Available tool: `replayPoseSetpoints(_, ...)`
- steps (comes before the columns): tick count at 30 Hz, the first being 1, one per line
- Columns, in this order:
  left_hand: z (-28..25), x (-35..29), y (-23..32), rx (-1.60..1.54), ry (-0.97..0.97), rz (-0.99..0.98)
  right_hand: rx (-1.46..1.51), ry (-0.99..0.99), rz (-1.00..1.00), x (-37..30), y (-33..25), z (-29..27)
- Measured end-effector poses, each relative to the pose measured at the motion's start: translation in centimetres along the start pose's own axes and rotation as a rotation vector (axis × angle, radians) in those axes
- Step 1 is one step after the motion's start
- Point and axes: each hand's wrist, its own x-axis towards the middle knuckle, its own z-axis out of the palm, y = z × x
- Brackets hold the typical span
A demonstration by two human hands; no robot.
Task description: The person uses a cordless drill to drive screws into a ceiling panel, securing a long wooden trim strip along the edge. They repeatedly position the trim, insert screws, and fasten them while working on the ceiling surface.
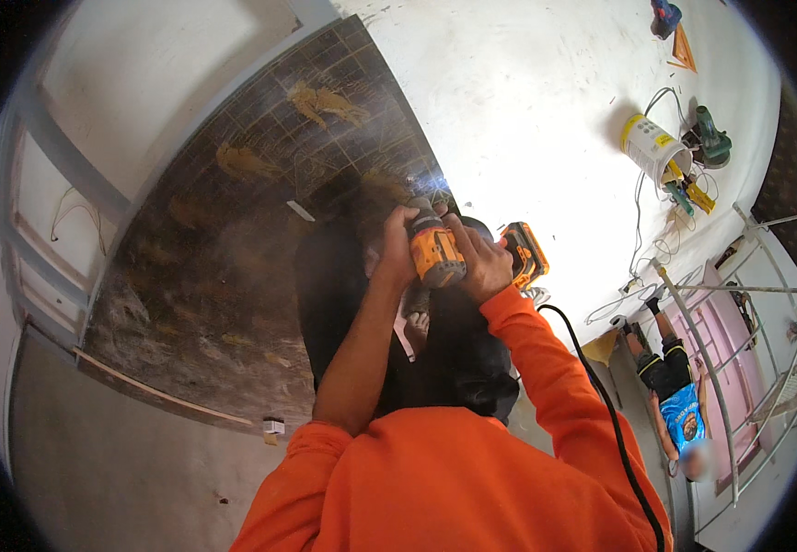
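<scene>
Both my hands grip an orange and black cordless drill (439,256), its chuck pointing away from me. My left hand (398,250) is closed around the side of the drill's front body. Wrapped round the handle is my right hand (484,261), with the orange and black battery (525,255) just to its right. A bright glow shows beside the chuck, by the right edge of a dark brown panel (178,248) with yellowish line patterns. The bit's tip is too hard to make out. My bare foot (416,333) shows below the drill.
A short white strip (301,212) lies on the panel. To the right stand a white bucket of tools (642,145), a green power tool (713,140) and loose cables. A black cable (606,396) runs past my right arm. Far right are a metal scaffold (728,419) and another person (679,412).
</scene>
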Motion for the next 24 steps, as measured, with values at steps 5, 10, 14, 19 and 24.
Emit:
replayPoseSetpoints(5, -0.1, 0.0, -0.2, 0.074, 0.062, 0.033, -0.003, -0.037, 0.015, -0.9, 0.4, 0.5)
replayPoseSetpoints(10, -0.2, 0.6, 0.3, 0.049, -0.036, -0.009, -0.055, -0.185, 0.038, -0.8, 0.1, 0.4)
replayPoseSetpoints(14, -1.2, 3.0, 1.6, 0.081, 0.112, 0.016, -0.066, -0.128, 0.041, -0.9, -0.2, 0.9)
replayPoseSetpoints(19, -1.8, 5.2, 2.4, 0.326, 0.104, 0.096, -0.126, -0.033, -0.029, -1.4, 0.2, 1.2)
replayPoseSetpoints(24, -1.9, 6.2, 2.3, 0.272, 0.174, 0.062, -0.086, -0.097, -0.002, -1.4, 1.0, 1.3)
